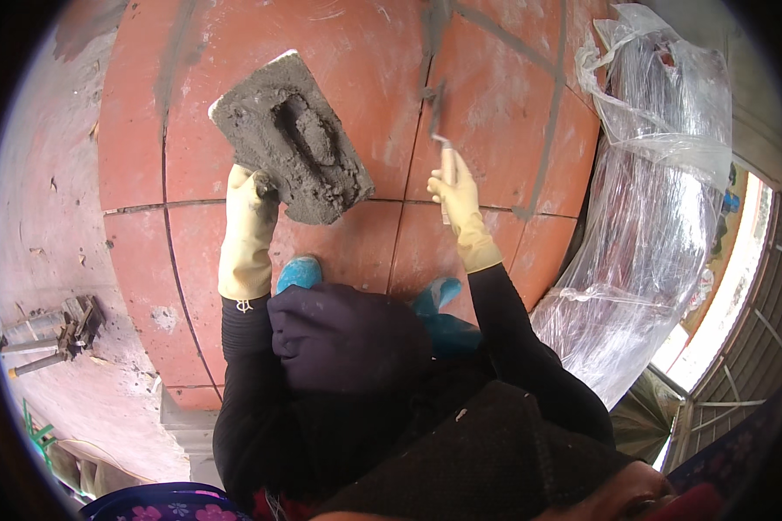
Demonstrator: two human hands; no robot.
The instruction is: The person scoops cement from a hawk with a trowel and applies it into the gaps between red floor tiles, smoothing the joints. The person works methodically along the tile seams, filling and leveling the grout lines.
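My left hand (pixel 248 227), in a pale yellow rubber glove, is closed on a rectangular board (pixel 291 139) heaped with wet grey mortar, held above the red floor tiles (pixel 167 295). My right hand (pixel 457 208), gloved the same way, grips a narrow trowel by its pale handle (pixel 447 161). The trowel's thin blade (pixel 436 113) lies at a dark joint between tiles, beside a small blob of grey material. Grey filler streaks some of the other joints. My feet in blue footwear (pixel 300 272) are on the tiles below the board.
Crumpled clear plastic sheeting (pixel 643 234) lies along the right edge of the tiles. At the left is a pale, dusty strip (pixel 43 226) with a small pile of metal tools (pixel 52 334). Corrugated sheeting (pixel 756 347) shows at the far right.
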